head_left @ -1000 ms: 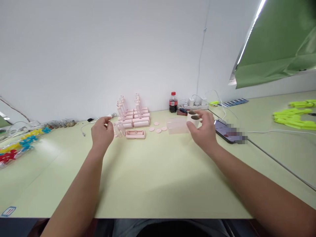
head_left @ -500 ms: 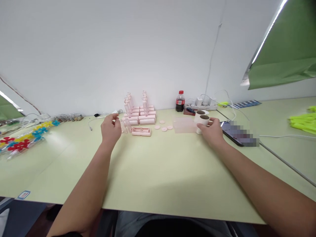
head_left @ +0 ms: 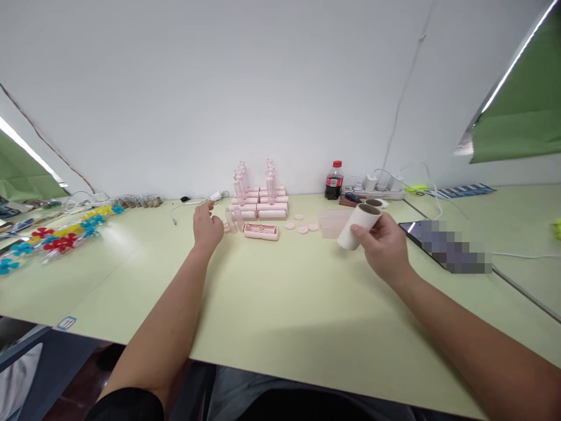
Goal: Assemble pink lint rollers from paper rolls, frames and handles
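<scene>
My right hand grips a white paper roll, tilted with its brown hollow end up. Behind it shows the top of a second roll. My left hand has its fingers apart and holds nothing, just left of some clear tubes. An open pink case lies right of those tubes. Behind it are stacked pink cases with upright clear pink tubes on them. Several pink discs lie flat beside a translucent pink box, which the roll partly covers.
A cola bottle and a power strip with cables stand by the wall. A phone lies right of my right hand. Bagged colourful flower shapes lie at the left.
My right hand has lifted one roll and tilted it; before, two rolls stood upright side by side. My left hand stays near the clear tubes. The camera view has turned slightly left.
</scene>
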Demonstrator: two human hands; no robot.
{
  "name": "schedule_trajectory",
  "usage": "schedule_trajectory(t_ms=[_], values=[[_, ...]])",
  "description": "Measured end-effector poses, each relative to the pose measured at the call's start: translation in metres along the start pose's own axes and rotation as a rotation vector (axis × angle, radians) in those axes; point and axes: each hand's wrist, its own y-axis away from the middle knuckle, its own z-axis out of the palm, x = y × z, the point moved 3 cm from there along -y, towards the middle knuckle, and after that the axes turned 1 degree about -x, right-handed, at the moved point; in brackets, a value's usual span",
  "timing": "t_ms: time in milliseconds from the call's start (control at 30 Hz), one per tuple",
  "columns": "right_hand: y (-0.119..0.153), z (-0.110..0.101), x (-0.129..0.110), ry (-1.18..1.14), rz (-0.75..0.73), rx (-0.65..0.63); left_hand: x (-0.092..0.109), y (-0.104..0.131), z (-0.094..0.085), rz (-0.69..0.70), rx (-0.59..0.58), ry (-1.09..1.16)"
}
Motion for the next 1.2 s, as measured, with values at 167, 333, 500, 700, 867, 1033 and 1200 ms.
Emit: schedule_trajectory(t_ms=[167, 333, 500, 700, 867, 1033, 1200], values=[[0.011, 0.014, -0.004, 0.050, 0.001, -0.149, 0.020, 0.013, 0.002, 0.139, 0.117, 0.064], [0.004, 0.013, 0.002, -0.057, 0.068, -0.098, 0.099, 0.068, 0.046, 0.590, -0.392, 0.018], [0.003, 0.014, 0.002, -0.157, 0.071, -0.102, 0.149, 0.099, 0.105, 0.725, -0.746, -0.416], [0.004, 0.016, 0.007, -0.159, 0.076, -0.110, 0.159, 0.098, 0.131, 0.623, -0.735, -0.515], [0.007, 0.022, 0.008, -0.178, 0.101, -0.143, 0.155, 0.125, 0.104, 0.659, -0.742, -0.487], [0.013, 0.027, 0.004, -0.204, 0.079, -0.193, 0.144, 0.143, 0.077, 0.650, -0.875, -0.373], [0.015, 0.025, 0.001, -0.243, 0.056, -0.203, 0.130, 0.134, 0.065, 0.413, -0.875, 0.020]])
